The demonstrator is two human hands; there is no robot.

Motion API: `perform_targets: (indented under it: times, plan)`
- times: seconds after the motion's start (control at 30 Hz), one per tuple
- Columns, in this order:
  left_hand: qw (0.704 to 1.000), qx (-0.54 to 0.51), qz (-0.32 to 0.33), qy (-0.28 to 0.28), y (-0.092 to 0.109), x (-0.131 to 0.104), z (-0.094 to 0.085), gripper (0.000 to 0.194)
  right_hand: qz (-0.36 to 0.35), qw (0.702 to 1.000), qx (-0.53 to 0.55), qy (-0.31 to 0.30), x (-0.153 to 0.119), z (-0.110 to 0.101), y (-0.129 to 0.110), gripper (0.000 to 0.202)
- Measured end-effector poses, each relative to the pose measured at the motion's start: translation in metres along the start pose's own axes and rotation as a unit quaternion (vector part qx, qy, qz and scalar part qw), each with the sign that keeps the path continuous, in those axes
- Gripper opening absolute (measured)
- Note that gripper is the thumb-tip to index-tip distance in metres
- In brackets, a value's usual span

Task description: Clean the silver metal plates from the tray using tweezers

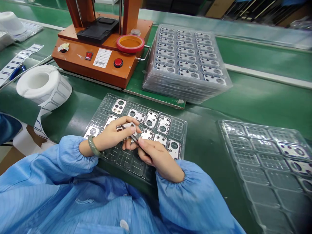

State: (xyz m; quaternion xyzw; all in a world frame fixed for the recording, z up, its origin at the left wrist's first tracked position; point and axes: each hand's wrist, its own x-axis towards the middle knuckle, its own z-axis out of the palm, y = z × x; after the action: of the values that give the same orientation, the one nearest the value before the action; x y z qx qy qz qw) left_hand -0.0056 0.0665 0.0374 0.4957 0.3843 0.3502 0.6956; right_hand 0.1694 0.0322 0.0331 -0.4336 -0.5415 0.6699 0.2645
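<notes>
Above a clear compartment tray (pixel 184 139), my left hand (pixel 114 131) has its fingers closed around a small silver metal plate (pixel 128 126) with a round hole. My right hand (pixel 158 154) pinches dark tweezers (pixel 133 137), whose tip end reaches across the plate near my left thumb. The two hands nearly touch at the fingertips. Several similar plates, among them one at the upper left (pixel 119 106) and one at the right (pixel 174 149), lie in the tray's compartments below.
An orange machine (pixel 92 70) with a red tape ring (pixel 130 44) stands behind. Right of it rises a stack of filled trays (pixel 186 58). A label roll (pixel 44 84) sits left; another clear tray (pixel 258 156) with a few plates lies right.
</notes>
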Motion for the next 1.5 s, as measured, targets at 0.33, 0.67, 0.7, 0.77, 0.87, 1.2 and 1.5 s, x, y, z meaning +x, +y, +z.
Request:
perform_targets:
  times: [0.33,0.67,0.7,0.77,0.87,1.2,1.5]
  plan:
    - [1.000,0.011,-0.002,0.019,0.001,-0.002,-0.001,0.029,-0.144,0.941,-0.252,0.174,-0.006,0.008,0.008,0.018]
    - [0.999,0.043,-0.010,-0.001,-0.001,-0.008,-0.002,0.031,-0.014,0.999,0.003,-0.042,-0.002,-0.001,0.001,0.051]
    - [0.999,0.046,-0.010,0.002,-0.002,-0.008,-0.002,0.031,-0.015,0.999,-0.008,-0.042,-0.002,-0.001,0.001,0.051]
    - [0.999,0.047,-0.007,0.015,-0.002,-0.006,-0.002,0.032,-0.030,0.997,-0.075,0.009,-0.002,0.002,0.003,0.044]
    - [0.999,0.040,0.005,0.023,-0.003,-0.004,-0.001,0.031,-0.071,0.967,-0.192,0.155,-0.004,0.006,0.008,0.025]
    - [1.000,0.001,0.001,0.002,0.001,0.000,0.002,0.032,-0.033,0.994,-0.088,0.051,-0.002,-0.003,0.003,0.041]
    - [1.000,0.005,0.015,-0.005,0.001,0.000,0.002,0.029,-0.021,0.996,-0.066,0.052,0.001,-0.004,0.005,0.036]
